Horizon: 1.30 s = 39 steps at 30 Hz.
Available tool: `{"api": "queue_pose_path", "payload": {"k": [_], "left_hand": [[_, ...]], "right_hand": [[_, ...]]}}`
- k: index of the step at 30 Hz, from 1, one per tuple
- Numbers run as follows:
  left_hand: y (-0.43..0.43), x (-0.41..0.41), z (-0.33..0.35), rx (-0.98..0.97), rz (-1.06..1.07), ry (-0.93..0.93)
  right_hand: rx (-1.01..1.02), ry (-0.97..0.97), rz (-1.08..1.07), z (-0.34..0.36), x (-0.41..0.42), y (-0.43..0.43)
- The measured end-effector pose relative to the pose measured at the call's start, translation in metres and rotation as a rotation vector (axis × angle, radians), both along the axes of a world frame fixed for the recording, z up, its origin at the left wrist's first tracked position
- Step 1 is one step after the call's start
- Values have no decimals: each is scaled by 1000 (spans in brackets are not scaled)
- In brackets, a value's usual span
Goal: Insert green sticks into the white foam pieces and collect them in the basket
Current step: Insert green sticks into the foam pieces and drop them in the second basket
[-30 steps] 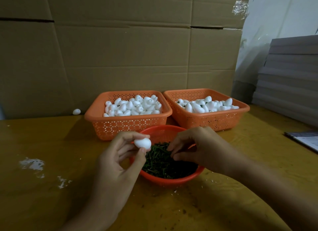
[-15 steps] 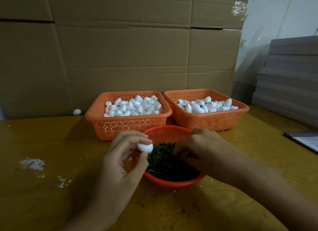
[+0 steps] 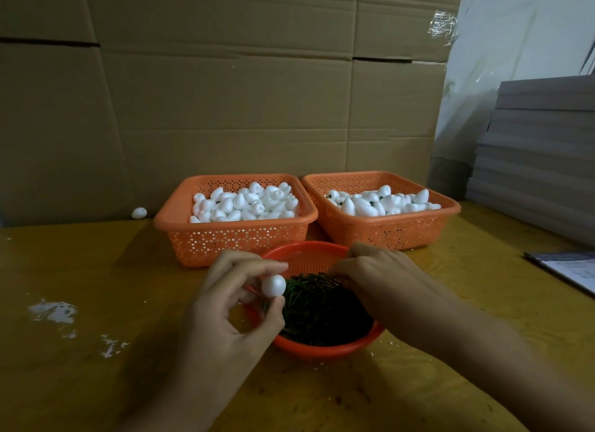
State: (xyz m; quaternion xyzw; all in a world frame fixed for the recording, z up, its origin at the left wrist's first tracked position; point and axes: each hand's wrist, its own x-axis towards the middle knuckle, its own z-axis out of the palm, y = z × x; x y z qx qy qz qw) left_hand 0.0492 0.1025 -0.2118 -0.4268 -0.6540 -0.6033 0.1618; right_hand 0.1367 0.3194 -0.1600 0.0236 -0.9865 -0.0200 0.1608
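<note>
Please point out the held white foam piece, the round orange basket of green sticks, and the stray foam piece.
held white foam piece (image 3: 273, 285): head view, its rounded centre.
round orange plastic basket (image 3: 325, 351): head view, near rim.
stray white foam piece (image 3: 139, 212): head view, its centre.

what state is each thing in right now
left hand: pinches the foam piece
foam piece: held at fingertips, no stick visible
right hand: fingers down among green sticks, grip hidden
round basket: upright, holding the sticks
left basket: full of bare foam pieces
right basket: full, some green showing
loose foam piece: lying by the cardboard
</note>
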Motion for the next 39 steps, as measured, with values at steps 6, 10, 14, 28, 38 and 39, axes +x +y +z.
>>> {"api": "queue_pose_path", "payload": {"k": [6,10,14,28,38,39], "left_hand": [[1,-3,-2,-27,33,26],[1,-1,-1,-20,16,3],[2,1,0,24,-33,-71],[1,1,1,72,-36,-166],[0,-2,1,160,-35,-224],[0,-3,1,164,-38,-225]], "right_hand": [[11,-3,-6,2,0,-2],[33,27,5,1,0,-2],[26,69,9,0,-1,-2],[-626,268,191,11,0,-18],[-1384,187,347,9,0,-25],[-1382,200,351,8,0,-25]]}}
